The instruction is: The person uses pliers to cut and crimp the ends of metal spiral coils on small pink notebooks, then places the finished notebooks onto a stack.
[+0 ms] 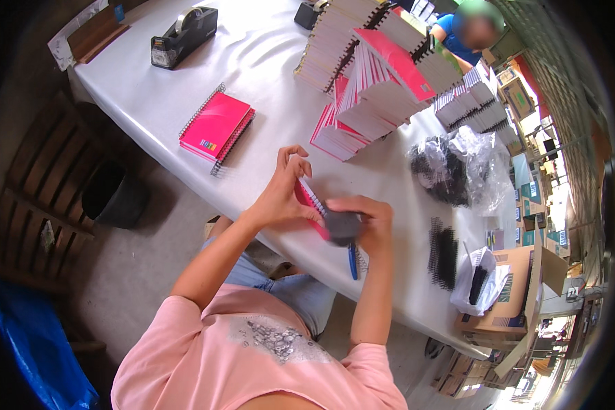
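My left hand [280, 193] grips a pink notebook [309, 197] on edge, its thumb and fingers on either side. In my right hand [374, 220] is a dark rounded object [342, 229], smeared by motion and held against the notebook's near end; its kind cannot be made out. Just below this hand a slim blue tool or pen [353, 262] lies by the table edge. To the left rest pink spiral notebooks [217, 123], one on another. Beyond my hands a leaning stack of pink-covered, unbound books [376, 102] fans out.
A black tape dispenser [184, 37] stands far left. Tall piles of spiral-bound books [338, 41] rise at the back, with a person [461, 37] behind them. On the right are a clear plastic bag [485, 171], black binding coils [444, 253] and a cardboard box [516, 277]. A dark bucket [114, 196] sits on the floor.
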`<state>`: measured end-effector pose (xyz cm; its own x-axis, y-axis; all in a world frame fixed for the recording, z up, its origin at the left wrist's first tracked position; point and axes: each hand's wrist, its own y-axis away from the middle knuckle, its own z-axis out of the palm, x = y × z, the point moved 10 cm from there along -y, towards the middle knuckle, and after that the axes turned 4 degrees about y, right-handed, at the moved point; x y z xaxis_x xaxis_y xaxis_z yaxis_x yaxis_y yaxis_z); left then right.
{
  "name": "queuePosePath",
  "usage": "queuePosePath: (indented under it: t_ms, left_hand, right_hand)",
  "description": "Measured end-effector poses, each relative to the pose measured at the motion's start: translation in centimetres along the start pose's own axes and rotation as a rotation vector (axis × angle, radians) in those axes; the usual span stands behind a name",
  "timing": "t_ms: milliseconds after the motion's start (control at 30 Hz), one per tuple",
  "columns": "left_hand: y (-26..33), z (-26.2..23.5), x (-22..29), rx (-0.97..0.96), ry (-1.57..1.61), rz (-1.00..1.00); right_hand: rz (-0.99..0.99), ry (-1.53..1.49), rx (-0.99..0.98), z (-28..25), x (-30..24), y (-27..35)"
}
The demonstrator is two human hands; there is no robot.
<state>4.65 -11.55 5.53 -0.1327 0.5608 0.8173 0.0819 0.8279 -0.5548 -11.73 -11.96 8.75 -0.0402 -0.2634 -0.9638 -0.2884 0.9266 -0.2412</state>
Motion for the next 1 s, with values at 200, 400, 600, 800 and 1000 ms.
queuePosePath:
  t_ms: [200, 400, 600, 800, 1000]
  left_hand:
    - [0.1, -0.1, -3.9, 0.058, 0.168, -0.119]
    - [0.1, 0.5, -3.1, 0.033, 0.142, -0.093]
    - [0.6, -0.1, -3.1, 0.060, 0.171, -0.028]
    - [1.5, -1.1, -4.0, 0.157, 0.491, -0.244]
    - [2.4, -2.5, -1.0, 0.368, 0.405, -0.212]
  right_hand:
    - [-0.036, 0.559, -0.035, 2.0, -1.1, -2.2]
    - [0.092, 0.066, -0.013, 2.1, 1.6, -2.7]
    - [0.092, 0.802, 0.064, 0.5, 2.1, -3.3]
    - [0.156, 0.999, 0.459, -8.9, 1.4, 4.8]
    - [0.109, 1.614, 0.201, -0.1, 2.0, 12.1]
